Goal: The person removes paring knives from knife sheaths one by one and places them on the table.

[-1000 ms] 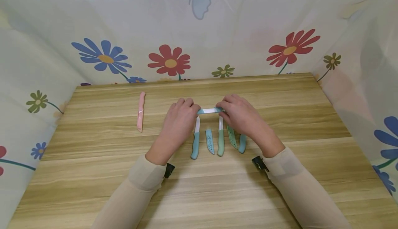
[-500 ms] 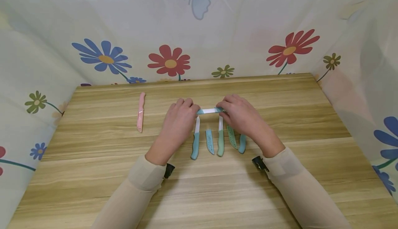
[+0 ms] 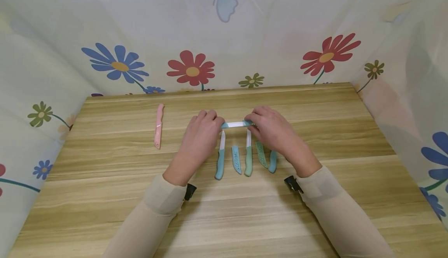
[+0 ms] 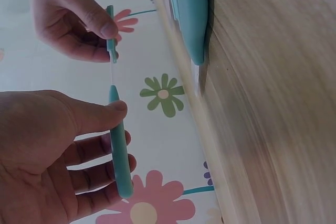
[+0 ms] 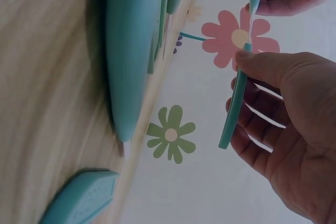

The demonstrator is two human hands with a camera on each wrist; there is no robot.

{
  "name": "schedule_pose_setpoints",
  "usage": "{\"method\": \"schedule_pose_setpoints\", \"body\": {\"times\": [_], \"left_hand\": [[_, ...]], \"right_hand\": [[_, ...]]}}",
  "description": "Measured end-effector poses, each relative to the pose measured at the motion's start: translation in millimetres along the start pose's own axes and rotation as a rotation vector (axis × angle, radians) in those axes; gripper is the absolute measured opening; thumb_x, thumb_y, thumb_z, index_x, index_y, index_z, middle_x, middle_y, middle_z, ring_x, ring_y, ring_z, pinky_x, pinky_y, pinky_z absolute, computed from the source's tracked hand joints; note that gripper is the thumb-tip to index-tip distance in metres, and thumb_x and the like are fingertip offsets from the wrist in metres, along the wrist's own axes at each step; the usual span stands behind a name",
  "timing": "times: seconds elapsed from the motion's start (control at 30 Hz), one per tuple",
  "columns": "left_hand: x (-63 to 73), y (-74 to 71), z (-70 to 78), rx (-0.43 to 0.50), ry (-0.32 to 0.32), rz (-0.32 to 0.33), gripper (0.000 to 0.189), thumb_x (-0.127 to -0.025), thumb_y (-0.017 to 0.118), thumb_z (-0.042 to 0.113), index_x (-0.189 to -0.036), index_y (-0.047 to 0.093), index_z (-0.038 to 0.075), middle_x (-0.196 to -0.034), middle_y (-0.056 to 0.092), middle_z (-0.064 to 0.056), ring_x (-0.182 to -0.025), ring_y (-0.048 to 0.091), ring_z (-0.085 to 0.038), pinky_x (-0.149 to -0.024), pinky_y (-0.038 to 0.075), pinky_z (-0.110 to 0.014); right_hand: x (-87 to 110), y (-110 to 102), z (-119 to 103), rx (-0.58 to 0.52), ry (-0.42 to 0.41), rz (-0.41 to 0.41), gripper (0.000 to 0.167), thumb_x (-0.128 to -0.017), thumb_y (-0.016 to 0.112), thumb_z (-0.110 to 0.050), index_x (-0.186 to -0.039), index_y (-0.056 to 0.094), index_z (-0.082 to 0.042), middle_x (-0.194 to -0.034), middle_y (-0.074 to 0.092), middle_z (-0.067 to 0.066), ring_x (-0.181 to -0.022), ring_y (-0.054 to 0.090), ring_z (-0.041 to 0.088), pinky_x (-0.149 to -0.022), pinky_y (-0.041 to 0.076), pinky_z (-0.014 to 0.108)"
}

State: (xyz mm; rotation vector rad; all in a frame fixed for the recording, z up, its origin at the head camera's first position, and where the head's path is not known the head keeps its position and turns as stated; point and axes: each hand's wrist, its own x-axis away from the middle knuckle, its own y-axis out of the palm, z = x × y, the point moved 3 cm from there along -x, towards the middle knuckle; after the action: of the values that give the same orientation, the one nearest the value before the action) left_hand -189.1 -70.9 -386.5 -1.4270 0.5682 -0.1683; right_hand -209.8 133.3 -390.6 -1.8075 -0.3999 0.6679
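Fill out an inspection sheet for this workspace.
Surface: wood-grain table.
Job's things: held knife, white blade showing between its handle and the held sheath; on the table, bare blue knife, blue sheath, bare green knife, green sheath, and second blue knife, partly hidden by the right hand in the head view; pink knife, sheathed, apart at left.
Clutter: nothing seen.
Hands: left hand's fingers hold the held knife's handle, right hand's hold the held sheath, both above the table.
Cables: nothing seen.
Surroundings: white sheeting printed with flowers and a butterfly.
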Motion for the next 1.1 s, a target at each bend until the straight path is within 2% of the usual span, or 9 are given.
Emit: {"method": "schedule_pose_setpoints", "body": {"times": [0.37, 1.1], "left_hand": [[0.1, 2.3, -1.4, 0.007, 0.002, 0.015, 0.020, -0.095, 0.080, 0.007, -0.115, 0.079, 0.005, -0.103, 0.067, -0.011, -0.094, 0.061, -0.029, -0.080, 0.057, -0.041], [1.3, 3.5, -3.5, 0.012, -0.020, -0.002, 0.022, -0.094, 0.081, 0.009, -0.116, 0.077, 0.005, -0.104, 0.067, -0.012, -0.094, 0.059, -0.029, -0.080, 0.056, -0.041]], "right_hand": [[0.4, 0.9, 0.9, 0.014, 0.008, 0.003, 0.023, -0.100, 0.076, -0.014, -0.121, 0.076, -0.004, -0.112, 0.069, 0.009, -0.102, 0.062, 0.028, -0.092, 0.054, 0.044], [1.3, 1.1, 0.8, 0.017, -0.006, 0.016, 0.023, -0.100, 0.076, -0.014, -0.120, 0.076, -0.003, -0.111, 0.069, 0.009, -0.100, 0.062, 0.028, -0.092, 0.054, 0.043]]}}
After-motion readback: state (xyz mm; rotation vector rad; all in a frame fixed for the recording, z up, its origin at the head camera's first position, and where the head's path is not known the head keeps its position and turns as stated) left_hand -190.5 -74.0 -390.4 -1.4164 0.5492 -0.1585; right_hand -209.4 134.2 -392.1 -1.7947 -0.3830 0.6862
